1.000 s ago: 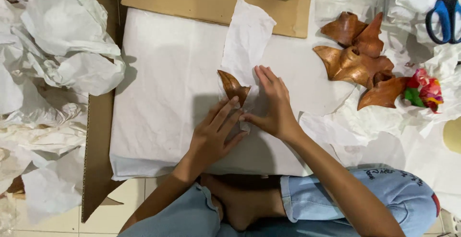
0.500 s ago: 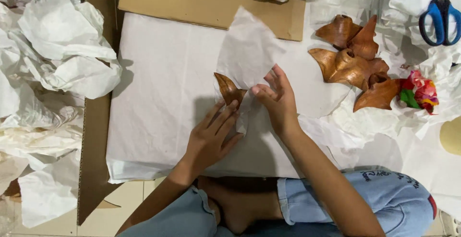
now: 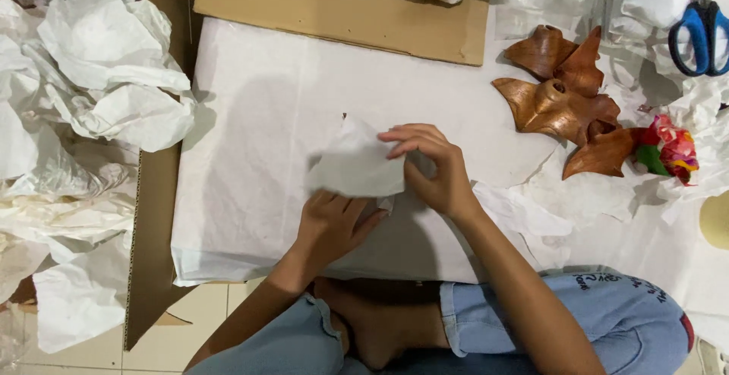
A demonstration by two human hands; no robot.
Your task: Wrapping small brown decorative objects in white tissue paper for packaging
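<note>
Now | right hand fingers pinch tissue sheet | left hand presses beneath | wrapped object hidden

Pale cream tiled floor shows at the bottom edge, under flat brown corrugated cardboard sheets, evenly lit.

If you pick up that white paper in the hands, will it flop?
Probably yes. The white tissue sheet bends and creases under the right hand, so it looks floppy and light. The crumpled paper pile suggests it wrinkles and might tear easily.
</note>
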